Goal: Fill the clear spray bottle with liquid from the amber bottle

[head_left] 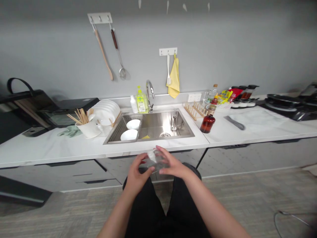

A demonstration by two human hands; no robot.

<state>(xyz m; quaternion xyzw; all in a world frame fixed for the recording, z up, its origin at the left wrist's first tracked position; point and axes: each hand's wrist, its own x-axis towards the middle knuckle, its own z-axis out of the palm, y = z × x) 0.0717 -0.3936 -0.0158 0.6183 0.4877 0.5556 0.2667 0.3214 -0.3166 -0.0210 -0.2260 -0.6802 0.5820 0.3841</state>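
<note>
In front of the sink's near edge, my left hand (139, 173) and my right hand (175, 166) face each other. Between them they hold a clear see-through container (158, 162), fingers curved round its two sides. A whitish patch shows on its upper left part; whether this is a cloth, a label or a reflection I cannot tell. The fingers partly cover the container, and it is blurred. Beyond it lies the steel sink (158, 124), with two white bowls (129, 135) in a rack at its left side.
Left of the sink stand a white holder (88, 129) of chopsticks and stacked white plates (109, 107). A soap bottle (141, 102) stands beside the faucet (150, 92). To the right are a brown bottle (207, 124), a wooden rack (194, 110) and a dark grey cloth strip (234, 123).
</note>
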